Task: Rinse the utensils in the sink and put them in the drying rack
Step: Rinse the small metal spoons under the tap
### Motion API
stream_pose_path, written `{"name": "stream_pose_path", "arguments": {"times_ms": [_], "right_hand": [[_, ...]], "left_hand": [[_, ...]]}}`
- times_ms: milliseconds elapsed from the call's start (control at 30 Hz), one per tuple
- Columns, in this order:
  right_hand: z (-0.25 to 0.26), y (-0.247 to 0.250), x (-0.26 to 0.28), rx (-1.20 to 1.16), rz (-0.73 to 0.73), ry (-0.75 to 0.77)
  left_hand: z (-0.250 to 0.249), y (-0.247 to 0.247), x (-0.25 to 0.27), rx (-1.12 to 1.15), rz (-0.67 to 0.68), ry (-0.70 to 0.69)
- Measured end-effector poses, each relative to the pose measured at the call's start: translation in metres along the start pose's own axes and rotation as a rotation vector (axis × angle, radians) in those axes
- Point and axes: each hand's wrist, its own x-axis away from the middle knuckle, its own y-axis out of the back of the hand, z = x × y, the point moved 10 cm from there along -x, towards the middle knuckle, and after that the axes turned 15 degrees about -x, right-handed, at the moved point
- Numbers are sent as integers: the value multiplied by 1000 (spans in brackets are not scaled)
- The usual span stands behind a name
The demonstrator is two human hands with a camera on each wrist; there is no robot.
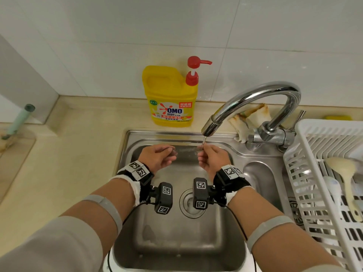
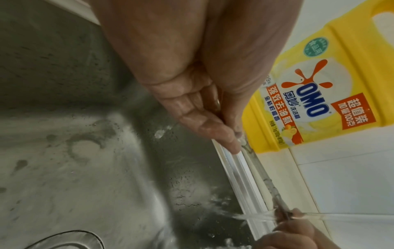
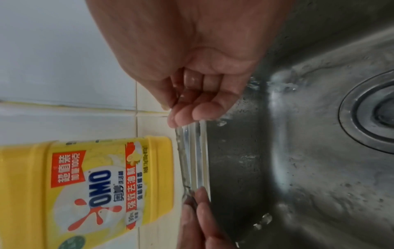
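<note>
A thin metal utensil [image 1: 186,149] hangs level over the back of the steel sink [image 1: 176,238], one end in each hand. What kind of utensil it is stays blurred. My left hand [image 1: 171,154] pinches its left end. Under the thin water stream [image 1: 204,140] from the tap [image 1: 255,97], my right hand [image 1: 202,149] pinches the other end. The left wrist view shows the utensil [image 2: 266,180] running from my left hand [image 2: 232,134] to the wet right fingers. In the right wrist view my right hand [image 3: 177,118] grips the utensil [image 3: 181,161].
A white slatted drying rack [image 1: 324,122] stands right of the sink with a cream spatula [image 1: 347,177] inside. A yellow detergent bottle [image 1: 170,95] sits behind the sink, a crumpled rag [image 1: 251,116] behind the tap. The drain [image 1: 191,203] lies below my wrists.
</note>
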Motion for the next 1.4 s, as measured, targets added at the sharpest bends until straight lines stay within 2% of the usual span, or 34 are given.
{"name": "stream_pose_path", "arguments": {"times_ms": [100, 233, 433, 567, 1033, 1400], "right_hand": [[4, 2, 0, -54, 26, 2], [14, 8, 2, -76, 34, 40], [29, 28, 1, 158, 2, 155], [39, 38, 4, 227, -11, 210], [43, 74, 8, 74, -89, 144], [46, 91, 10, -81, -138, 166]], "left_hand": [[2, -2, 0, 31, -6, 21], [1, -17, 3, 150, 53, 31], [-2, -41, 4, 243, 127, 73], [-5, -49, 2, 261, 114, 67], [-14, -79, 1, 246, 141, 47], [-14, -101, 6, 170, 195, 53]]}}
